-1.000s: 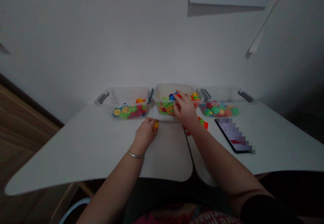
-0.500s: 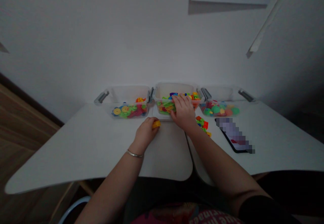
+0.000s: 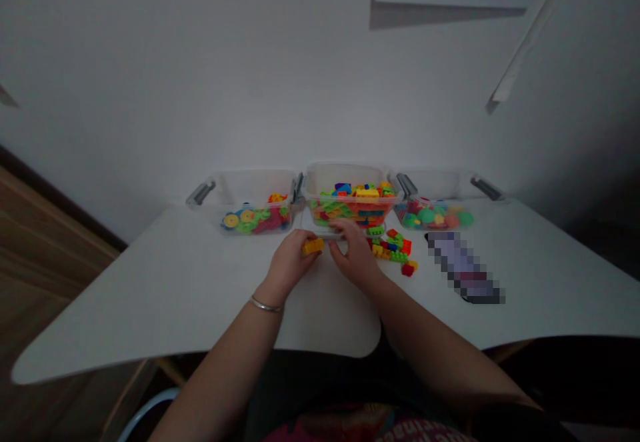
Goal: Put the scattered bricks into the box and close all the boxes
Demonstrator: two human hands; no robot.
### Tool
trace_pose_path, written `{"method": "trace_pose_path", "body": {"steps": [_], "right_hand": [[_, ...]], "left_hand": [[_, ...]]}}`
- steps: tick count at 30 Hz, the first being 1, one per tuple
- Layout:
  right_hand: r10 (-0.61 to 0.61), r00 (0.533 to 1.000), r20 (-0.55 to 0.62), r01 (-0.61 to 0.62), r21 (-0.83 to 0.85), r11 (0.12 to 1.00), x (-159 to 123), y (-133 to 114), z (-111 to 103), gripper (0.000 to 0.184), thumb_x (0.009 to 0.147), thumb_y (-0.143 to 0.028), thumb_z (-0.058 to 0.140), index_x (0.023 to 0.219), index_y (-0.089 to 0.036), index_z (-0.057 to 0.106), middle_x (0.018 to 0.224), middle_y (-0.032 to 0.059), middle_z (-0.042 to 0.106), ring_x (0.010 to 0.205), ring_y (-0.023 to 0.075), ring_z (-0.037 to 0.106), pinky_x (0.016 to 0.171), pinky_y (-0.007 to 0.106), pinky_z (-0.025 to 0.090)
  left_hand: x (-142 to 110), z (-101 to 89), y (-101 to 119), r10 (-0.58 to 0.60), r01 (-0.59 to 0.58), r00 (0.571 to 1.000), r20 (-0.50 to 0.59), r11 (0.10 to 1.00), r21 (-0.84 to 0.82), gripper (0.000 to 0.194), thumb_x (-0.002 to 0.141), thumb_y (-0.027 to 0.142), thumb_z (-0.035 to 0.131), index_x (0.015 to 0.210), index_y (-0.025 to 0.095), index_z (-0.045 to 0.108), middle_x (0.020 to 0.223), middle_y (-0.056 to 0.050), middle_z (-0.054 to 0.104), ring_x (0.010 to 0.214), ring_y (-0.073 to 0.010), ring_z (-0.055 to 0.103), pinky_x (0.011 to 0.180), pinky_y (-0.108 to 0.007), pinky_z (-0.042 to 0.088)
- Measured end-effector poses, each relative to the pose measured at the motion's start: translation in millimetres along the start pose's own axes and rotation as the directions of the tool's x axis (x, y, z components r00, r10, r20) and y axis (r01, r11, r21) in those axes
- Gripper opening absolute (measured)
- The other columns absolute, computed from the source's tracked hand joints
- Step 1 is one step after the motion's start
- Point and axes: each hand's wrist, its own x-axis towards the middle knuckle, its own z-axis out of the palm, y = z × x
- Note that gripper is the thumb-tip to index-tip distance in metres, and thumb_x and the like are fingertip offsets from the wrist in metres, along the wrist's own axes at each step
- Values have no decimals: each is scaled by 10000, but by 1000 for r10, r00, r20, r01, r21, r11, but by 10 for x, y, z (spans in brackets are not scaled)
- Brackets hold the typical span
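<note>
My left hand (image 3: pixel 293 259), with a silver bangle at the wrist, is closed on a yellow toy brick (image 3: pixel 313 247) just above the table. To its right, my right hand (image 3: pixel 354 252) has thumb and fingers apart, with nothing visible between them; its fingertips point towards the yellow brick without touching it. Behind the hands stands a clear plastic box (image 3: pixel 320 205) full of colourful building bricks. A small pile of loose bricks (image 3: pixel 395 247) in red, green, yellow and blue lies right of my right hand.
A clear box (image 3: pixel 257 219) of wheels and other toy parts stands on the left. On the right another clear box (image 3: pixel 437 219) holds round coloured pieces. A phone (image 3: pixel 463 265) lies on the white table (image 3: pixel 200 295). The wall rises directly behind the boxes.
My right hand has come out of the middle box and moved down towards my left hand, uncovering the loose bricks. My left hand keeps the yellow brick and has turned it slightly into view.
</note>
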Motion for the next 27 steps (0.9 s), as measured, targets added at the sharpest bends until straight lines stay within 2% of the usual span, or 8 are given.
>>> {"method": "trace_pose_path", "body": {"steps": [2, 4, 6, 12, 17, 21, 24, 27], "right_hand": [[181, 980, 89, -192, 131, 973, -100, 102, 122, 324, 810, -243, 551, 1133, -214, 554, 1095, 99, 627, 944, 209, 611, 842, 407, 527], [330, 924, 196, -376, 298, 877, -163, 214, 218, 295, 803, -278, 580, 1090, -221, 547, 1102, 90, 630, 888, 187, 631, 799, 385, 541], [375, 889, 262, -452, 375, 810, -192, 311, 280, 233, 812, -303, 577, 1028, -220, 546, 1043, 75, 657, 848, 176, 652, 774, 370, 552], [367, 865, 343, -493, 447, 746, -181, 434, 317, 146, 851, -325, 536, 957, -229, 568, 924, 33, 696, 810, 162, 675, 734, 322, 555], [379, 853, 358, -513, 449, 732, -157, 426, 300, 134, 806, -313, 584, 908, -228, 601, 887, 21, 696, 824, 164, 664, 762, 317, 537], [383, 848, 366, -521, 439, 732, -143, 403, 278, 141, 800, -343, 574, 876, -226, 594, 814, 11, 679, 717, 152, 648, 666, 296, 532], [387, 860, 332, -502, 414, 760, -108, 342, 189, 176, 813, -378, 561, 892, -227, 603, 808, 13, 665, 657, 147, 627, 590, 288, 516], [347, 902, 257, -424, 372, 826, -28, 217, 7, 170, 784, -350, 634, 910, -238, 653, 929, 31, 672, 744, 155, 629, 658, 306, 524]], "left_hand": [[3, -2, 7, 51, -50, 999, 14, 999, -18, 207, 801, 173, 676, 991, 196, 598, 986, -52, 640, 968, -216, 608, 880, -360, 507], [0, -10, 19, 69, -69, 997, 17, 997, -42, 206, 801, 171, 683, 992, 196, 609, 990, -52, 634, 971, -210, 607, 886, -358, 508], [-4, -19, 28, 74, -73, 997, 20, 996, -60, 204, 803, 171, 685, 995, 198, 620, 996, -52, 630, 976, -208, 607, 893, -362, 509], [-15, -7, 6, 120, -116, 992, 30, 987, -112, 225, 810, 202, 694, 1028, 203, 637, 1025, -61, 619, 994, -208, 600, 901, -369, 512], [-24, 15, -19, 161, -154, 985, 56, 981, -116, 273, 808, 185, 694, 1071, 201, 619, 1055, -62, 612, 1011, -210, 589, 917, -388, 507], [-28, 8, -6, 158, -152, 986, 58, 984, -96, 252, 812, 199, 691, 1050, 193, 609, 1049, -63, 615, 1010, -215, 591, 906, -383, 511], [-27, 7, 1, 102, -100, 994, 34, 993, -59, 263, 814, 163, 667, 1065, 181, 592, 1031, -63, 628, 976, -211, 599, 884, -374, 517], [-26, 29, -15, -17, 17, 1000, -5, 999, -39, 375, 806, 130, 646, 1166, 162, 546, 1041, -73, 638, 893, -195, 612, 839, -365, 532]]}}
